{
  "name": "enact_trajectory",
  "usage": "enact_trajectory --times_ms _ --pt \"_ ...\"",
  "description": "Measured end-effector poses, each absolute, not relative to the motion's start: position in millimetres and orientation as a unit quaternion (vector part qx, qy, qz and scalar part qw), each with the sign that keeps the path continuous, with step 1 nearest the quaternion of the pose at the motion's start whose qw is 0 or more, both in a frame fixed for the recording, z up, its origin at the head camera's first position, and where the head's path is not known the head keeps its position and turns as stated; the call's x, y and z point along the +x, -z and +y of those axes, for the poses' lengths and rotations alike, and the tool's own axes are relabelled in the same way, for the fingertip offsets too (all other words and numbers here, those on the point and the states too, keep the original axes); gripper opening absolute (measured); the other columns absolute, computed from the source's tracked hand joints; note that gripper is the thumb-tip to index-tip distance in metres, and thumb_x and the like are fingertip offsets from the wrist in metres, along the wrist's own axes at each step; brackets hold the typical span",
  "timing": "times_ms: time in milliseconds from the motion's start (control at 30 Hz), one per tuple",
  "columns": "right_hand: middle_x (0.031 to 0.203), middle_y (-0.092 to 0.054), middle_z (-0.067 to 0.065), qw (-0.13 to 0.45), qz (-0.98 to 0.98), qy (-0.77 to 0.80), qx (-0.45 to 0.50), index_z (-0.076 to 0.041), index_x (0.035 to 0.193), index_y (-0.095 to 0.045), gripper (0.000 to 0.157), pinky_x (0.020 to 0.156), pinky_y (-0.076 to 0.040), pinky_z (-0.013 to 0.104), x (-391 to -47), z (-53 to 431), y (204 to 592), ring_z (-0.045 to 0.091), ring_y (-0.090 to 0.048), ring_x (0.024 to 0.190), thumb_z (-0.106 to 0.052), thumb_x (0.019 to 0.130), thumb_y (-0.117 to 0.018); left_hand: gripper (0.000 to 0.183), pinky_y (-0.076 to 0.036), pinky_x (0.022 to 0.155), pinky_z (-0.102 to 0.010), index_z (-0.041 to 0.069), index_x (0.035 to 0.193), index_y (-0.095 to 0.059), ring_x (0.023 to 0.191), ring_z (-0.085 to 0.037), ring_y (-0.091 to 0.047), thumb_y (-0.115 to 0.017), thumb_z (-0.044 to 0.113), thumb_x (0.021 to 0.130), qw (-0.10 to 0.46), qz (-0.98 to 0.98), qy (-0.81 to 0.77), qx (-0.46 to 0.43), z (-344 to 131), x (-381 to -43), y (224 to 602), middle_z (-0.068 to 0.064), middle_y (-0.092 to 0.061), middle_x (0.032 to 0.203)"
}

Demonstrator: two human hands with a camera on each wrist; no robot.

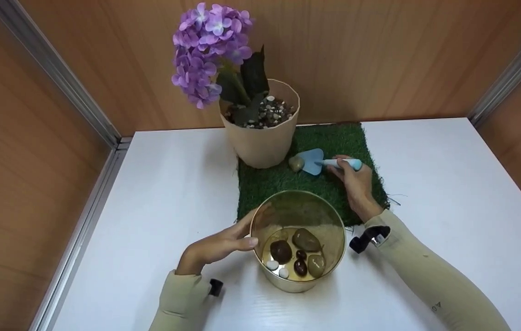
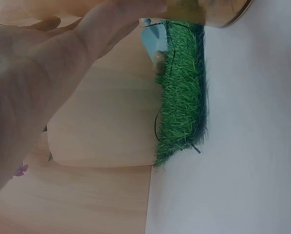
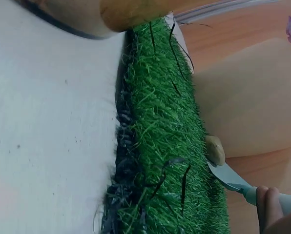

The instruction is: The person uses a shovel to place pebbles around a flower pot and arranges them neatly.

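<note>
My right hand [image 1: 354, 184] grips the white-and-blue handle of a small garden trowel [image 1: 312, 161] over the artificial grass mat. The blade's tip meets a tan pebble [image 1: 295, 163] on the mat; in the right wrist view, the trowel [image 3: 227, 176] has its edge at the pebble [image 3: 215, 150]. My left hand [image 1: 223, 241] holds the left side of an amber-tinted clear bowl [image 1: 265, 276], thumb at the near side and fingers partly hidden behind it. Inside the bowl lie several brown and olive stones [image 1: 306, 240] and two white pebbles [image 1: 272, 265].
A beige flowerpot [image 1: 260, 147] stands on the far left of the grass mat [image 1: 260, 184], holding gravel and a purple hydrangea [image 1: 209, 50]. Wooden panels [image 1: 357, 59] enclose the white table [image 1: 168, 193] behind and at both sides.
</note>
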State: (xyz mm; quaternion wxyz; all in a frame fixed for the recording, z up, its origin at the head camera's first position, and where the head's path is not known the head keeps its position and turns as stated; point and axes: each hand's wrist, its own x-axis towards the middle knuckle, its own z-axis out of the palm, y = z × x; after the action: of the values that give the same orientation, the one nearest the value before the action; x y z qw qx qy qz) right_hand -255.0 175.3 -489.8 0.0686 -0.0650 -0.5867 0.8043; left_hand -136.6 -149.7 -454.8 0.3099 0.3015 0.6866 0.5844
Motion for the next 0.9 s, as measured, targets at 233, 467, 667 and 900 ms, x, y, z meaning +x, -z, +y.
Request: enact_trajectory --times_ms 233,467,667,900 --pt "0.126 -0.048 0.029 0.069 -0.598 -0.797 -0.055 0.009 0.119 -0.056 0.035 0.092 -0.043 0.036 -252.2 186.5 485.2 0.029 -0.058 0.107 -0.013 0.093 -0.057 0.075 -0.01 0.107 -0.053 0.035 0.148 -0.002 0.139 -0.015 0.002 -0.051 0.044 0.092 0.311 0.682 -0.587 0.305 -149.9 -136.9 455.3 0.008 0.0 0.154" --pt "0.126 -0.048 0.022 0.045 -0.553 -0.83 -0.058 0.012 0.126 -0.047 0.041 0.094 -0.041 0.031 -246.5 210.0 471.8 0.029 -0.051 0.117 -0.015 0.096 -0.052 0.077 -0.01 0.107 -0.051 0.034 0.149 -0.001 0.139 -0.014 0.002 -0.051 0.047 0.091 0.307 0.686 -0.583 0.307 -150.4 -137.4 455.8 0.007 0.0 0.154" --pt "0.13 -0.044 0.024 0.021 -0.514 -0.857 -0.032 0.013 0.127 -0.045 0.045 0.097 -0.039 0.035 -234.8 228.2 454.7 0.03 -0.05 0.117 -0.018 0.096 -0.052 0.078 -0.012 0.107 -0.05 0.033 0.149 -0.001 0.139 -0.016 0.001 -0.051 0.047 0.091 0.31 0.681 -0.589 0.305 -151.2 -136.9 457.7 0.006 0.0 0.154" --pt "0.126 -0.05 0.024 -0.014 -0.46 -0.887 0.024 0.015 0.126 -0.046 0.042 0.098 -0.036 0.037 -210.3 243.3 423.7 0.033 -0.055 0.11 -0.013 0.096 -0.052 0.077 -0.013 0.107 -0.05 0.033 0.149 -0.002 0.139 -0.015 0.0 -0.051 0.046 0.092 0.311 0.678 -0.593 0.302 -151.0 -136.9 457.9 0.005 0.0 0.154"
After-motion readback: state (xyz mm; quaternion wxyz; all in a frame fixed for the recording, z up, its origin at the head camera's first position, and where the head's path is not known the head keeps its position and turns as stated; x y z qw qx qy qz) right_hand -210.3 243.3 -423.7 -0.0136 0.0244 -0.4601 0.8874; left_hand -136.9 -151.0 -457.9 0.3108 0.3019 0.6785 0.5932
